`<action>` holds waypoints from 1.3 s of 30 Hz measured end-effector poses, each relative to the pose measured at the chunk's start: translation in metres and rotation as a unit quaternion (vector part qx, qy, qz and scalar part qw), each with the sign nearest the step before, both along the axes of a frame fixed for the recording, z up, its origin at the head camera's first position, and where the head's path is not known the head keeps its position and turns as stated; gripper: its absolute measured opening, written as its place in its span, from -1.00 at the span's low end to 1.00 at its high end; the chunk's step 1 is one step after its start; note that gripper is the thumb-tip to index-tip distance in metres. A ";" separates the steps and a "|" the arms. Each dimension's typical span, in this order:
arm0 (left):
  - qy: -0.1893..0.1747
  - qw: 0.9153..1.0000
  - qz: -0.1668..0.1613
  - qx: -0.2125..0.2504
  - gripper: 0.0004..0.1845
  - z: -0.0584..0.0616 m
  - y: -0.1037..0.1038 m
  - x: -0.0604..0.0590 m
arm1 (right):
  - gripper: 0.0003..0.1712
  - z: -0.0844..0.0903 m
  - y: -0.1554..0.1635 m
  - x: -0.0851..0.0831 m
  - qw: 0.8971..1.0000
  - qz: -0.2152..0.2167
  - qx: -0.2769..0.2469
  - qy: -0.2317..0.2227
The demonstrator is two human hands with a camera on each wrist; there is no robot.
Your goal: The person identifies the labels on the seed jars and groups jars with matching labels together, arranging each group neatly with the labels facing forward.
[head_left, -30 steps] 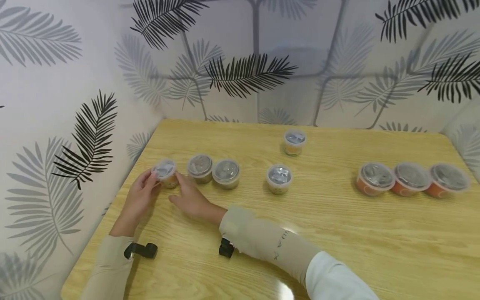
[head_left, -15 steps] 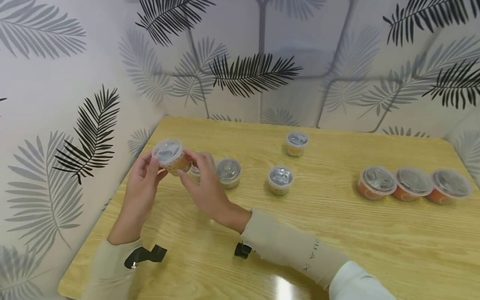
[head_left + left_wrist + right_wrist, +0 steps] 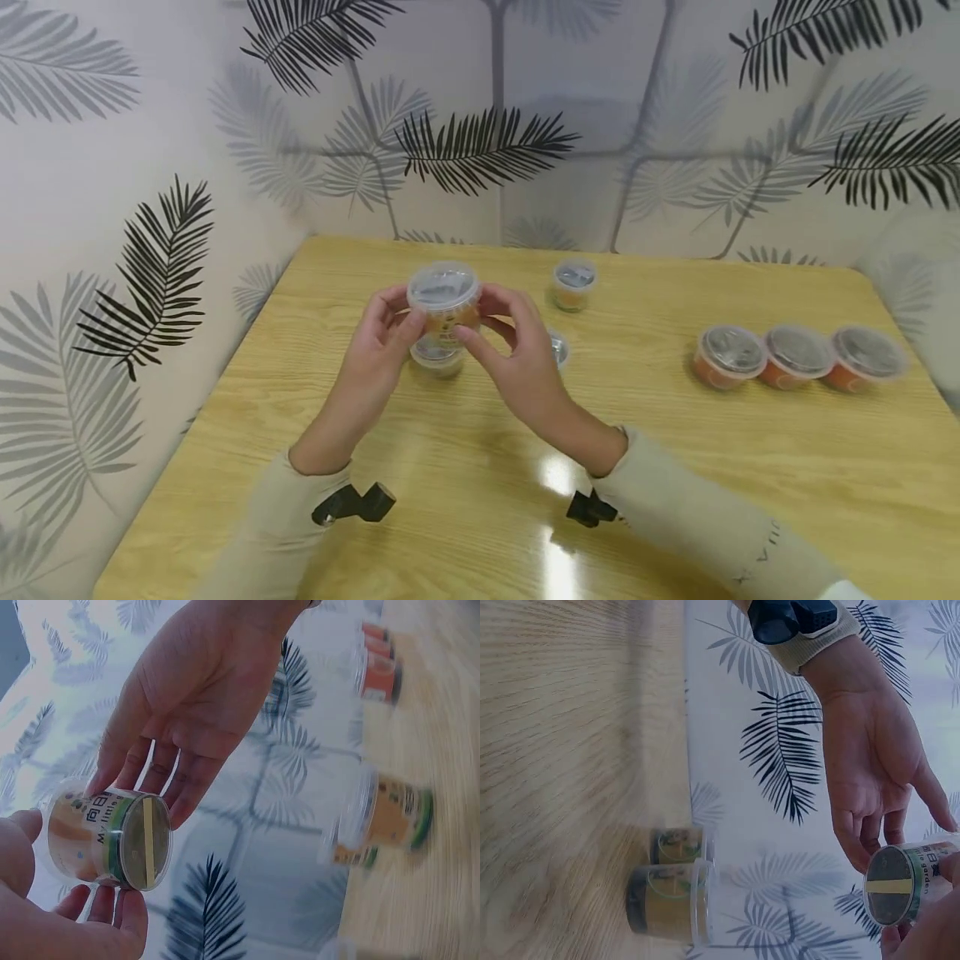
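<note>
Cup [image 3: 444,302]: 1, both hands | table: 2 green, 2 small, 3 orange

Hidden behind the hands
One tub [image 3: 437,354] sits half covered below the left hand [image 3: 375,362]; another tub [image 3: 559,349] peeks past the right hand [image 3: 521,367]; table tubs [image 3: 382,825] blur in wrist views

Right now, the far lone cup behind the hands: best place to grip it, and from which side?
Take the far cup by its side wall just under the lid rim, coming from above and from the near side. It stands upright and alone on the table, with clear space all round, and the flared lid would probably stop a grip from slipping upward. Both hands, left and right, hold another cup.
</note>
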State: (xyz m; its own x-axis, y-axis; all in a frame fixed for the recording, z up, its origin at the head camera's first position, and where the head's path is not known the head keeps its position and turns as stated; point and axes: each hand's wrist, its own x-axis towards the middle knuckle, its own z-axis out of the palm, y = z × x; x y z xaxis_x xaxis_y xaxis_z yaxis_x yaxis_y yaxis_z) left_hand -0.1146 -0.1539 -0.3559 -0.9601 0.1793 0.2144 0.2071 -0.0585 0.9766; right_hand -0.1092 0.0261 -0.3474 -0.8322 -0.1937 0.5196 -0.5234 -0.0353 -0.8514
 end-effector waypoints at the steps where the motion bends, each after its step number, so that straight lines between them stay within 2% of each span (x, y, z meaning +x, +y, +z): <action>1: -0.002 1.000 -0.012 -0.002 -0.53 0.000 0.006 -0.001 | -0.51 0.001 0.008 0.001 1.000 0.000 -0.004 -0.008; 5: -0.013 0.999 -0.041 -0.013 -0.52 -0.001 0.033 -0.005 | -0.52 -0.001 0.038 0.004 0.999 0.002 -0.024 -0.041; 9: -0.020 0.998 -0.060 -0.008 -0.53 -0.003 0.059 -0.008 | -0.52 -0.011 0.063 0.002 0.997 -0.003 -0.046 -0.060; 16: 0.002 0.997 -0.079 0.005 -0.55 -0.004 0.093 -0.014 | -0.50 -0.024 0.096 -0.001 0.995 -0.032 -0.066 -0.065; 24: 0.027 0.996 -0.088 0.010 -0.54 -0.007 0.113 -0.018 | -0.49 -0.025 0.118 0.004 0.995 -0.039 -0.063 -0.073; 27: 0.015 0.996 -0.082 0.005 -0.52 -0.009 0.117 -0.016 | -0.49 -0.030 0.124 0.003 0.994 -0.035 -0.061 -0.078; 32: -0.004 0.996 -0.087 -0.001 -0.51 -0.005 0.127 -0.005 | -0.50 -0.041 0.135 0.003 0.994 -0.041 -0.052 -0.090; 35: -0.013 0.996 -0.090 -0.014 -0.49 -0.013 0.135 -0.002 | -0.51 -0.051 0.143 0.004 0.992 -0.050 -0.046 -0.104; 39: -0.015 0.995 -0.085 -0.044 -0.48 -0.038 0.146 -0.003 | -0.50 -0.067 0.153 0.007 0.989 -0.059 -0.036 -0.128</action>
State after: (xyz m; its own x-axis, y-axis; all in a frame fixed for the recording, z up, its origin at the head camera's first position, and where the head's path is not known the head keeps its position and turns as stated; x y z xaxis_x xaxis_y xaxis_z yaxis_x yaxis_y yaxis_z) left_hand -0.1179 -0.0078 -0.3942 -0.9196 0.3572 0.1633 0.1730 -0.0049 0.9849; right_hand -0.1020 0.1786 -0.4141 -0.9531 -0.0578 0.2970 -0.2942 -0.0530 -0.9543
